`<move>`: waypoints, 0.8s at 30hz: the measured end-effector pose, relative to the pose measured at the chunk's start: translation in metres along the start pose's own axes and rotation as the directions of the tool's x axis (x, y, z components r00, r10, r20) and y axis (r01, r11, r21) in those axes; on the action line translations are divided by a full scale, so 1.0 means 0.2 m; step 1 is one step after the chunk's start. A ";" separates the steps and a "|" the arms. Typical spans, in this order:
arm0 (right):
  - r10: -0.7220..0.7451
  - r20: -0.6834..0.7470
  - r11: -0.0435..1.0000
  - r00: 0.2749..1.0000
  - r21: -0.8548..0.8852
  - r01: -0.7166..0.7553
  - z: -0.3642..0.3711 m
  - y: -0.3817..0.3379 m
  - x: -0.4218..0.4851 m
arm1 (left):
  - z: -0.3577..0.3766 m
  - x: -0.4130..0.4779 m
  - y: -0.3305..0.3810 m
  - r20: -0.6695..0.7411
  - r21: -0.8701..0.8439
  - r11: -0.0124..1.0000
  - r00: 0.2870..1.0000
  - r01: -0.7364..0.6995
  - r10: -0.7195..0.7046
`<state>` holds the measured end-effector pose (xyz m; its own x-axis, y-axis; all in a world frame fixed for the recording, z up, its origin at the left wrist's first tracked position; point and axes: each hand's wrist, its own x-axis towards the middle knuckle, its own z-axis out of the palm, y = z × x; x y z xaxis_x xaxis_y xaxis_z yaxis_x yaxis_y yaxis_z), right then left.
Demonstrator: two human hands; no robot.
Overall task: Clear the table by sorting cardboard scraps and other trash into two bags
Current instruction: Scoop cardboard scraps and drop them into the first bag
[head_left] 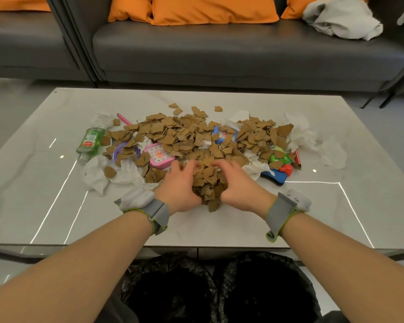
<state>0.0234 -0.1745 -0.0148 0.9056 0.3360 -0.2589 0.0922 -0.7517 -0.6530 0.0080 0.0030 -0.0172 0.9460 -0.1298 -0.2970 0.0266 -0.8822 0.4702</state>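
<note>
A wide heap of brown cardboard scraps [187, 136] covers the middle of the white marble table [56, 206]. My left hand [180, 185] and my right hand [238, 185] cup a clump of scraps [209, 183] between them at the heap's near edge, fingers curled around it. Two open black bags [170, 292] [266, 290] stand side by side below the table's near edge. Crumpled white tissues [117, 176] lie around the heap.
A green glass bottle [90, 142] lies at the left. A pink clock [160, 156], a purple lid [121, 153], a blue clock [219, 134], a pink pen [124, 119], a green-red toy [281, 159] and a blue eraser [273, 177] sit among the scraps. A grey sofa [219, 50] stands behind.
</note>
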 end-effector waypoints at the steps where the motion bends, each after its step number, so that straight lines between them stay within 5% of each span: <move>1: -0.001 0.031 1.000 1.000 0.001 0.001 0.01 -0.01 0.00 | 0.00 0.00 0.00 0.042 0.020 1.000 0.999 -0.001 0.000; 7: -0.056 0.079 0.965 0.995 -0.253 0.074 0.07 -0.01 0.01 | 0.05 0.00 0.01 0.132 0.165 0.984 0.990 -0.068 0.046; 14: -0.118 -0.083 0.976 0.990 -0.192 0.100 0.07 0.02 0.03 | 0.10 0.01 -0.02 -0.061 0.059 0.995 0.994 -0.084 0.088; 24: -0.078 -0.229 0.995 0.970 -0.072 0.063 0.03 0.00 0.01 | 0.06 0.03 -0.02 -0.154 -0.048 0.992 0.983 -0.114 0.105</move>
<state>0.0233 -0.1697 -0.0189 0.9664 0.2543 -0.0376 0.1782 -0.7682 -0.6149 0.0100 -0.0006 -0.0312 0.9819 -0.1509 -0.1147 -0.0658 -0.8391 0.5400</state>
